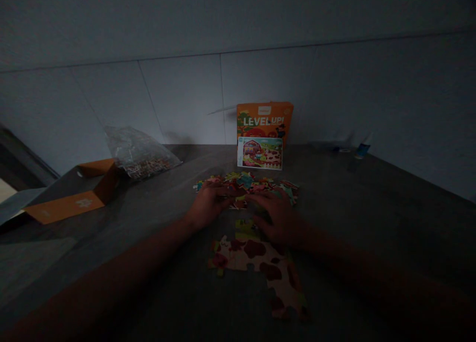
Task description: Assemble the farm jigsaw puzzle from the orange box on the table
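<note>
A heap of loose jigsaw puzzle pieces (243, 180) lies on the dark table in front of me. My left hand (208, 204) rests at the heap's left front side, its fingers stretched over the pieces. From the right, my right hand (278, 214) reaches to the same heap with fingers spread and thumb apart. I see nothing held in either hand, though the dim light blurs the fingertips. Nearer to me is a joined section of puzzle (255, 250) showing a white cow with brown patches. A green puzzle piece (245, 229) sits at its top edge, close to my right thumb.
Against the wall stands an orange "LEVEL UP!" box (265, 120), with a farm picture card (259, 153) leaning in front. On the left are an open orange box (67, 207) and a clear plastic bag (143, 156) of small bits. A small bottle (362, 150) stands at the right.
</note>
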A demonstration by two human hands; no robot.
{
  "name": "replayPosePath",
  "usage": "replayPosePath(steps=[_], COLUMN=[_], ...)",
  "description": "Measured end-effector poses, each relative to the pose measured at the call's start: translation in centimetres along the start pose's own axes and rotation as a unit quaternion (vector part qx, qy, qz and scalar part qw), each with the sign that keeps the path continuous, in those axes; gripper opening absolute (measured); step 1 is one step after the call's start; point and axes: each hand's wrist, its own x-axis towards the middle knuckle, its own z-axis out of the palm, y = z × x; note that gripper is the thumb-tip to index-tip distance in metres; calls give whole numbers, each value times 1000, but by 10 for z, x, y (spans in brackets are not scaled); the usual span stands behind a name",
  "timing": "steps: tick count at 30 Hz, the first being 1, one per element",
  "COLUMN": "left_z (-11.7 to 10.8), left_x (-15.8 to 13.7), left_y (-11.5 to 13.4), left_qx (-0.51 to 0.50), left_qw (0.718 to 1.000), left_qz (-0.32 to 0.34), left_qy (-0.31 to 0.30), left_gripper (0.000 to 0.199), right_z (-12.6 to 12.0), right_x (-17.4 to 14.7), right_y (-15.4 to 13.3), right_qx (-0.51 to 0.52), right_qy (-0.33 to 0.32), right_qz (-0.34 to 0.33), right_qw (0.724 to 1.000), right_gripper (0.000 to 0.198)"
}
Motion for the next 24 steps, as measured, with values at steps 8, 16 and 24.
replayPosePath(steps=[8, 16, 24], left_z=[-11, -6, 3], left_x=[-1, 0, -5], left_y=[-9, -20, 2], left_qx=[-8, 118, 106], left_qw=[971, 952, 993], left_qz=[-128, -235, 36], left_qy=[202, 158, -47], left_gripper=[25, 26, 43], right_z=[1, 0, 0], right_x=[-1, -1, 0], right_y=[9, 7, 6], right_qx=[-33, -56, -61], right_qy=[31, 23, 30], right_qz=[20, 13, 11], right_qw=[999, 998, 998], right_gripper=[45, 40, 42])
